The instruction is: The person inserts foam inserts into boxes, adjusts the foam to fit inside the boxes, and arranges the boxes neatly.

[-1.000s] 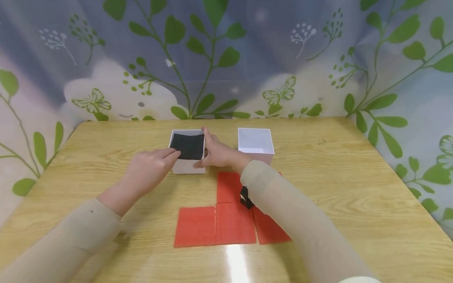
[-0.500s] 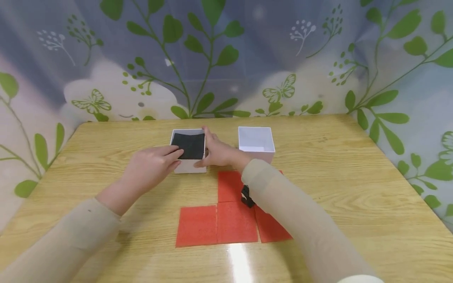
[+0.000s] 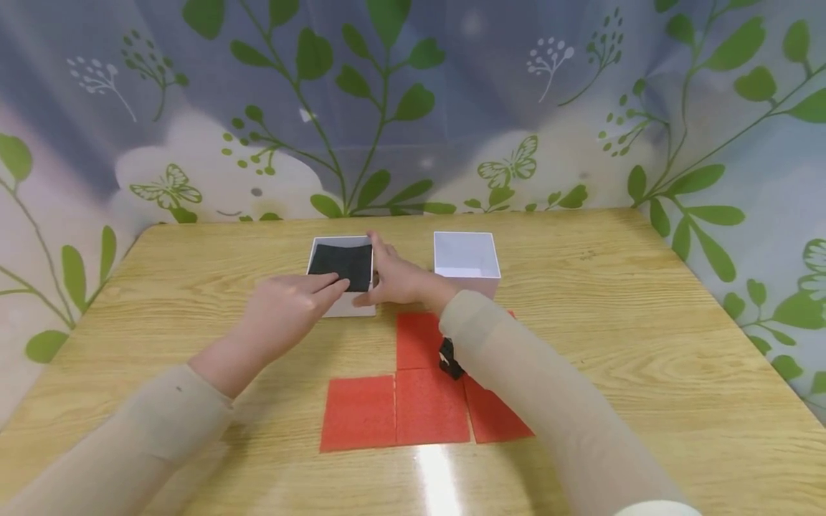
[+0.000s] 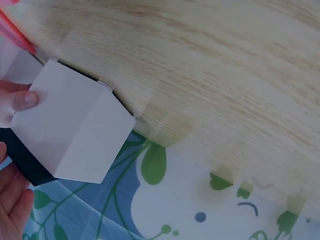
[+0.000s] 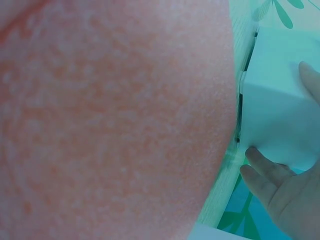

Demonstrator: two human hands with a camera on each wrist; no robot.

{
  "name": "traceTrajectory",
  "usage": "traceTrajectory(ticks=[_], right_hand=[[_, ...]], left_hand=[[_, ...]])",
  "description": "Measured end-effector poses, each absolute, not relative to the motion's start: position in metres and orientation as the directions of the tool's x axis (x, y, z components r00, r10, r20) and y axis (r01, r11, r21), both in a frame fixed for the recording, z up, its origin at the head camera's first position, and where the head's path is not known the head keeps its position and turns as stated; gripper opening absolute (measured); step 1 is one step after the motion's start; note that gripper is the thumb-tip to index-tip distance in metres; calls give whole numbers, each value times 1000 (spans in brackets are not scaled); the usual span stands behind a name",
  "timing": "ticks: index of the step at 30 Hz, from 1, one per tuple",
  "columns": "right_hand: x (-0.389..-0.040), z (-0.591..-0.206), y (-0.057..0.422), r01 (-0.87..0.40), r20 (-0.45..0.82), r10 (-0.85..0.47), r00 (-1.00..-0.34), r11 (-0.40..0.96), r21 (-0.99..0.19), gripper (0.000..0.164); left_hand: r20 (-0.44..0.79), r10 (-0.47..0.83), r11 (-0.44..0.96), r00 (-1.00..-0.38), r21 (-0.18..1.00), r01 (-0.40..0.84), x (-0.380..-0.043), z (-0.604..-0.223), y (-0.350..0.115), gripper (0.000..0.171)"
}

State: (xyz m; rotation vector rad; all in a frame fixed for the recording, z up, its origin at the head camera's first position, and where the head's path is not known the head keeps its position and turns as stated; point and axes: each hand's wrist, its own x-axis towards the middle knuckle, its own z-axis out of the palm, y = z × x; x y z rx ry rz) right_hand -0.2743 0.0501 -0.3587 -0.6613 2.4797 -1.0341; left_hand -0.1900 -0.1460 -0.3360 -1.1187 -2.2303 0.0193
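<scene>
In the head view a white box [image 3: 342,309] stands at the back left of the table, with a black square sheet [image 3: 351,262] lying in its opening. My left hand [image 3: 284,304] reaches in from the left. Its straight fingers rest on the sheet's front edge, over the box's front rim; its thumb is hidden. My right hand [image 3: 400,276] grips the box's right side, thumb at the front and a finger at the far corner. The left wrist view shows the box's white sides [image 4: 75,115] and the sheet's dark edge [image 4: 27,162]. Skin covers much of the right wrist view.
A second white box [image 3: 466,256], its top uncovered, stands to the right. Several red squares [image 3: 432,408] lie on the wooden table [image 3: 258,444] nearer to me, partly under my right forearm. A small black object [image 3: 449,360] shows beside that sleeve. A patterned curtain [image 3: 413,107] hangs behind.
My left hand has slid to the right along the sheet's front edge, from near its left corner towards the middle. My right hand has kept its hold on the box.
</scene>
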Motion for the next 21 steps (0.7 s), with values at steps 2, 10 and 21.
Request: traceTrajectory(ticks=[2, 10, 21], right_hand=[[-274, -358, 50, -276, -154, -550, -821, 618, -736, 114], [-274, -358, 49, -281, -155, -546, -823, 629, -725, 116], [-274, -358, 49, -294, -137, -567, -813, 601, -744, 115]], left_hand=[[523, 727, 640, -445, -282, 715, -190, -336, -145, 33], [490, 724, 659, -486, -281, 698, -190, -335, -144, 34], [497, 712, 671, -496, -273, 689, -195, -340, -142, 34]])
